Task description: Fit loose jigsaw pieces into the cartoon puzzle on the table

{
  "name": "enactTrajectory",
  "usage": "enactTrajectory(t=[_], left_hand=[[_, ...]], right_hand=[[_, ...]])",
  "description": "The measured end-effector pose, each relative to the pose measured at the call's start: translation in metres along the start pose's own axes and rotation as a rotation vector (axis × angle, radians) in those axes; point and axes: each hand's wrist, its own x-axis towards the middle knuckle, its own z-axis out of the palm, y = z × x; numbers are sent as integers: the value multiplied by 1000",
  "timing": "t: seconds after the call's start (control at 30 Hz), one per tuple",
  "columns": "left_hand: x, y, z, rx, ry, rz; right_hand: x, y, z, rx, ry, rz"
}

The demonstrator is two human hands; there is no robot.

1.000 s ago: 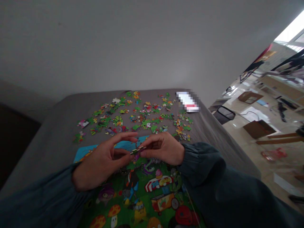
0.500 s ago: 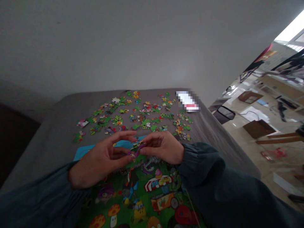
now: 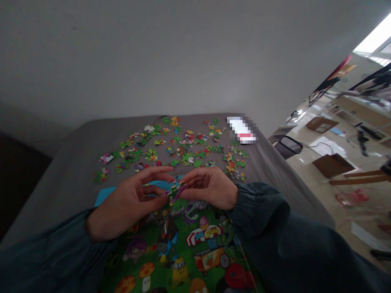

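Jigsaw puzzle pieces (image 3: 174, 193) in green and purple are held between my two hands. My left hand (image 3: 131, 203) pinches their left side between thumb and fingers, and my right hand (image 3: 210, 189) grips the right side. Whether the pieces are fully joined I cannot tell. Below my hands lies a green picture sheet (image 3: 183, 244) printed with cartoon figures, mushrooms and a cart. A blue strip (image 3: 105, 196) shows at its far edge, partly covered by my left hand.
Many loose puzzle pieces (image 3: 189, 158) are spread over the grey cloth-covered table (image 3: 76, 162) beyond my hands. A phone with a blurred screen (image 3: 241, 130) lies at the back right. A pale wall (image 3: 183, 61) rises behind. Open cardboard boxes (image 3: 332, 166) stand on the floor to the right.
My fingers have shifted slightly around the held pieces, and the left hand has turned a little. Loose pieces on the table stay where they were.
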Motion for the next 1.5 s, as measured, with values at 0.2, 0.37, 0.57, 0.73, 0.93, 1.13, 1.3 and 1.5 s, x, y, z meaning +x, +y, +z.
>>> enactTrajectory(t=[0.2, 0.37, 0.57, 0.73, 0.93, 1.13, 1.3, 1.5], left_hand=[[-4, 0, 6, -31, 19, -7], [-6, 2, 16, 37, 65, -25], [-12, 4, 22, 69, 108, -38], [-9, 5, 19, 62, 110, -69], [-4, 7, 12, 50, 151, -22], [-4, 6, 9, 66, 129, -53], [-3, 8, 8, 68, 141, -14], [-3, 7, 7, 64, 141, 0]], right_hand=[[2, 4, 2, -39, 101, 14], [1, 3, 4, -79, 135, 42], [0, 4, 4, -98, 144, 63], [0, 6, 3, -73, 63, 35], [0, 7, 0, -105, 13, -28], [1, 6, -2, -136, 33, -112], [-1, 4, -2, -186, 34, -150], [-2, 2, -2, -192, 19, -152]])
